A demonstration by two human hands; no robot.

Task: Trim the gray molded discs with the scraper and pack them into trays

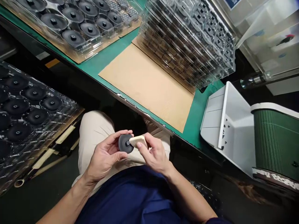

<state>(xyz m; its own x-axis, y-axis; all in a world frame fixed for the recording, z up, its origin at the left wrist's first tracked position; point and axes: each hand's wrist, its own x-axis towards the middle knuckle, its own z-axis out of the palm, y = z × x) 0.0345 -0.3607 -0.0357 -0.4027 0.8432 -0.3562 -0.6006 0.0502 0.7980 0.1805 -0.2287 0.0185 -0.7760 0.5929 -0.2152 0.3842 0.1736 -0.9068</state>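
The left hand (102, 157) is cupped, partly open, and has hold of a black disc (123, 147) by its rim: the thumb lies along the near edge, the fingers curl round the far side. The right hand (156, 153) is closed in a pinch, thumb against fingers, on a cream pad (139, 142).

The relation that matters most lies between the two hands. The disc sits just right of the left palm and just left of the right fingertips; the left hand is the nearer, being in contact with it. The pad reaches leftward out of the right hand, its long axis running roughly across the lap, and its left end comes right beside the small hub (127, 143) at the disc's centre. Whether that end presses on the disc or only overlaps it in view, one cannot tell.

The disc is round, so its face has no long axis; its hub side is turned up toward the wearer's head, and the axis through the hub points that way.

Ahead of both hands, beyond the bench edge, lies a cardboard sheet (149, 85). Well to the left hand's left is a tray of similar discs (37, 116); well to the right hand's right stands a white bin (241, 137).
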